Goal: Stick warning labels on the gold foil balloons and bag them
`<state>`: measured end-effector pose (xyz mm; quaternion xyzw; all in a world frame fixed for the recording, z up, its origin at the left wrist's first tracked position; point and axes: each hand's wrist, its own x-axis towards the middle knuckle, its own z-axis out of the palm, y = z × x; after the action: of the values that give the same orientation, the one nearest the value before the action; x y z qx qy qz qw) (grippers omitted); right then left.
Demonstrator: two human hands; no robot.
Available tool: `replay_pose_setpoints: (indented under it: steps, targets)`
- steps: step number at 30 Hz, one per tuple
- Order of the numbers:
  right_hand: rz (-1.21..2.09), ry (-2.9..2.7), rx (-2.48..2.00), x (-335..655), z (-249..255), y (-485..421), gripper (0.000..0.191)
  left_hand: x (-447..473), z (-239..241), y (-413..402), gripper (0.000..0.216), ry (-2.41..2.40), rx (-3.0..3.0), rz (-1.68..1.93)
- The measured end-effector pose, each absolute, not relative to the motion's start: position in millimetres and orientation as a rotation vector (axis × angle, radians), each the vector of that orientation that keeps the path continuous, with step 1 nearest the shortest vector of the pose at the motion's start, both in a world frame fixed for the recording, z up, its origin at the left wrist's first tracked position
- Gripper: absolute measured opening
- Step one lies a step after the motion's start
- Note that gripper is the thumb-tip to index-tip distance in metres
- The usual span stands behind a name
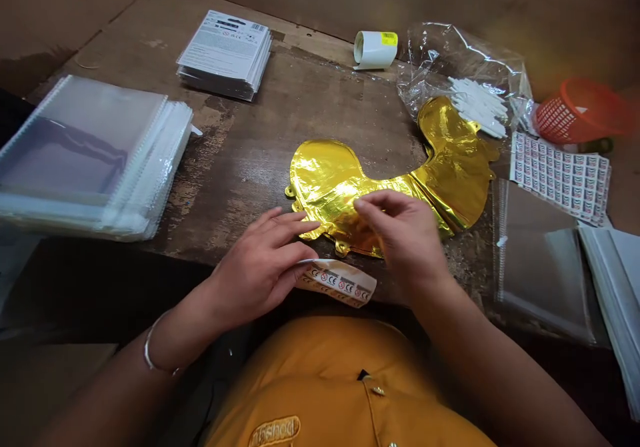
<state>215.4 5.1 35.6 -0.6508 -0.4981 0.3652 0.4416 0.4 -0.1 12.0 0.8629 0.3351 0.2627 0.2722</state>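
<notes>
Across the table in front of me lies a flat gold foil balloon (333,174), with small tabs along its edge. My left hand (265,254) pinches a curled sticker sheet (345,282) under its thumb at the table's front edge. The sheet carries rows of CE and warning marks. The fingertips of that hand reach over the balloon's lower left edge. Above the balloon's middle, my right hand (407,234) is closed in a pinch of thumb and forefinger. Anything between those fingertips is too small to make out.
Clear plastic sleeves (100,147) are stacked at the left, and printed header cards (225,50) behind them. A white label roll (375,50), a bag of white sticks (477,104), an orange basket (570,110), sticker sheets (560,174) and another clear sleeve (543,267) occupy the right.
</notes>
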Motion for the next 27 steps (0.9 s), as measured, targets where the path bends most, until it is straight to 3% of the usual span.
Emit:
replay_pose_setpoints:
  steps: [6,27]
  targets:
    - [0.816,-1.466,-1.683,201.3,3.9,14.2,0.017,-1.2,-9.2,13.3,0.017,0.832,2.584,0.526]
    - [0.774,-1.619,-1.740,198.3,9.0,12.1,0.018,0.3,-16.5,6.9,0.015,0.845,2.612,0.678]
